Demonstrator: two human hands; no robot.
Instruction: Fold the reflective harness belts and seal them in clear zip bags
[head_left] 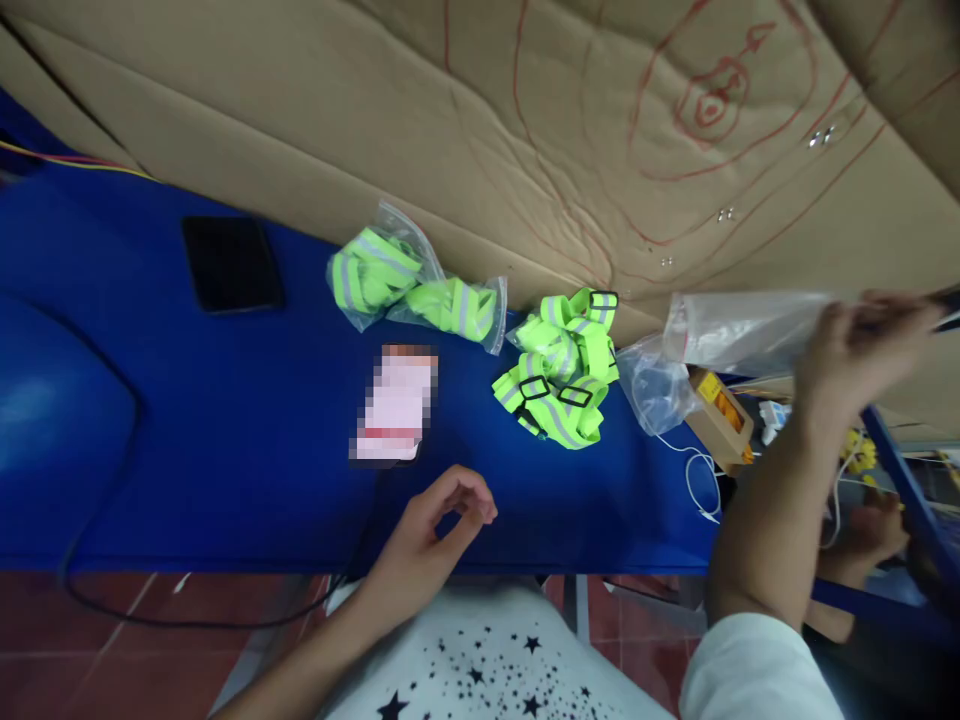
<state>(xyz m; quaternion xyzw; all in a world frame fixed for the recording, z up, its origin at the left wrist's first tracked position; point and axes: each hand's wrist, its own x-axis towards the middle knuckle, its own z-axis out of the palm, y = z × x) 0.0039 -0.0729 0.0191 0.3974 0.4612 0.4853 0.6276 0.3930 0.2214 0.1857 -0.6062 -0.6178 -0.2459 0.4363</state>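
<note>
My left hand [450,515] hovers over the front of the blue table, its thumb and fingers curled together in a loop. Nothing shows in it. My right hand [859,350] is stretched out to the far right, smeared by motion. It overlaps the end of a clear plastic bag [742,325] in front of the cardboard; whether its fingers grip the bag is unclear. Between the hands lies a heap of neon-green reflective straps [562,385] with black buckles. Left of it, more green straps lie in two zip bags, one [375,270] beside the other [457,308].
A phone with a blurred-out screen [395,405] and a black flat device [231,263] lie on the blue table [247,440]. A cardboard box [720,420] and a white cable [701,480] are at the right. A cardboard wall [315,110] stands behind. Another person's hand [877,525] is at far right.
</note>
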